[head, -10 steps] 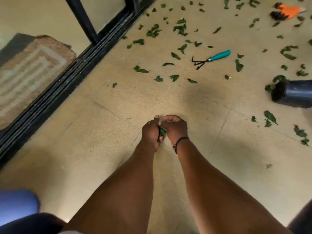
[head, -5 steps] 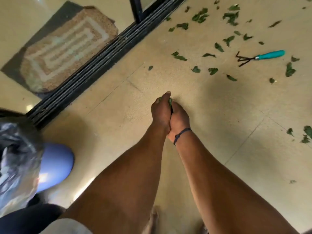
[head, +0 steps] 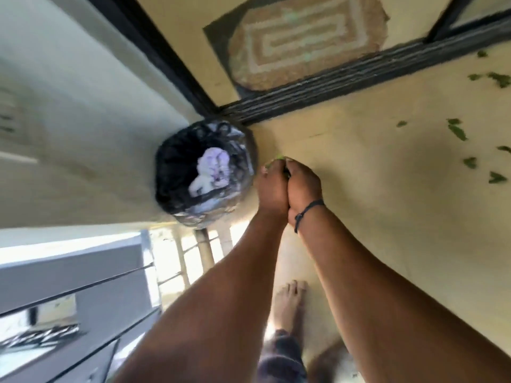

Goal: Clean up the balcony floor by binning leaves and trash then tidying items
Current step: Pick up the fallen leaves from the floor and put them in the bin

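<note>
My left hand (head: 272, 189) and my right hand (head: 302, 186) are pressed together, palms facing, and hold a small bunch of green leaves (head: 276, 159) between them; only leaf tips show past the fingertips. The joined hands hover just right of a bin lined with a black plastic bag (head: 179, 200), which has crumpled white trash (head: 210, 170) inside. More loose leaves (head: 459, 132) lie scattered on the beige floor at the right.
A black sliding door track (head: 345, 81) runs across the top, with a brown doormat (head: 307, 37) behind it. A pale wall (head: 69, 120) and a railing (head: 83, 286) are at the left. My bare foot (head: 289, 305) stands on the floor below the hands.
The view has swung left, bringing the bin fully into sight. My joined hands have carried the leaves left, up beside the bin. The teal hand rake has left the view.
</note>
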